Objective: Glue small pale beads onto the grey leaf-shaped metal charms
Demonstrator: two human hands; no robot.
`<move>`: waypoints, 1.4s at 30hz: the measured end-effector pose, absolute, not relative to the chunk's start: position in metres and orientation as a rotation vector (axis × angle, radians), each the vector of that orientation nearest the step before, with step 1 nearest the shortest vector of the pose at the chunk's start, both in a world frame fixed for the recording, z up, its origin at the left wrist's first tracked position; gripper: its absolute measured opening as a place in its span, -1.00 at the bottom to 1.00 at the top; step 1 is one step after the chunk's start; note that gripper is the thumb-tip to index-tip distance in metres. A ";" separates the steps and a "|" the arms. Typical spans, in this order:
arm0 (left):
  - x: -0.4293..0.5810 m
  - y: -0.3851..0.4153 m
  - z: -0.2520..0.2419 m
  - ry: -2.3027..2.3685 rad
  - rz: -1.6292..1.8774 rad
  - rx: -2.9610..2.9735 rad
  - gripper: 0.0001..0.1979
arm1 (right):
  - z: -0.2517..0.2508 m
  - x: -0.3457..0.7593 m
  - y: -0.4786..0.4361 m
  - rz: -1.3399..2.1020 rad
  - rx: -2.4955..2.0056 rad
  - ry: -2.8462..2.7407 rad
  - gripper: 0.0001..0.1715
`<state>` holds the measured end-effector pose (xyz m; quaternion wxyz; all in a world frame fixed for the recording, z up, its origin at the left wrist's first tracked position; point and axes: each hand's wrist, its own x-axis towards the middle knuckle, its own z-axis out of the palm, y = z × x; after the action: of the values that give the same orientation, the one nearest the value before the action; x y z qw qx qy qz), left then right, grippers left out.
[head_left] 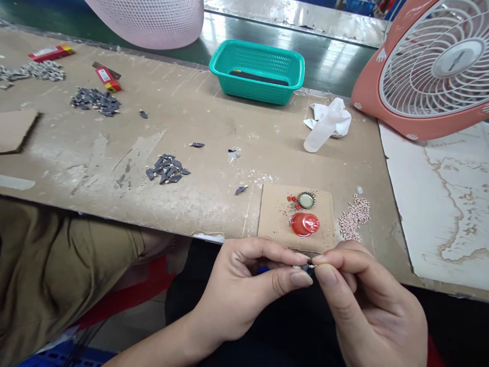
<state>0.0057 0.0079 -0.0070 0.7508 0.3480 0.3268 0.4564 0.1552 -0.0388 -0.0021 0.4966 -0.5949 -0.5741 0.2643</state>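
Low in the view, my left hand [244, 290] and my right hand [362, 300] pinch a small dark seed-like piece [306, 267] between their fingertips. Pale flecks cling to it, and the fingers partly hide it. A bit of blue [263, 270] shows behind my left fingers. Just beyond my hands lies a cardboard square [273, 214] holding a red cap [304, 224], a crimped metal bottle cap [306, 200] and tiny red bits [293, 199]. Pale pinkish grains [354, 218] are heaped beside the square. A small pile of dark husks [166, 169] lies to the left.
The cardboard-covered bench [87, 153] carries more dark piles and red packets at the left. A teal basket [256, 71], crumpled white plastic [328, 122] and a pink fan [431, 66] stand along the far side. An olive-trousered leg [49, 270] lies at the lower left.
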 end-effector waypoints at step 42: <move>0.002 -0.001 -0.011 0.799 1.243 1.320 -0.76 | -0.003 0.156 -0.047 0.601 -1.369 -1.511 -0.84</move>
<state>0.0017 -0.0015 -0.0106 0.5480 0.5573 0.3374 0.5246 0.1558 -0.0467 -0.0032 0.4863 -0.5627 -0.6212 0.2470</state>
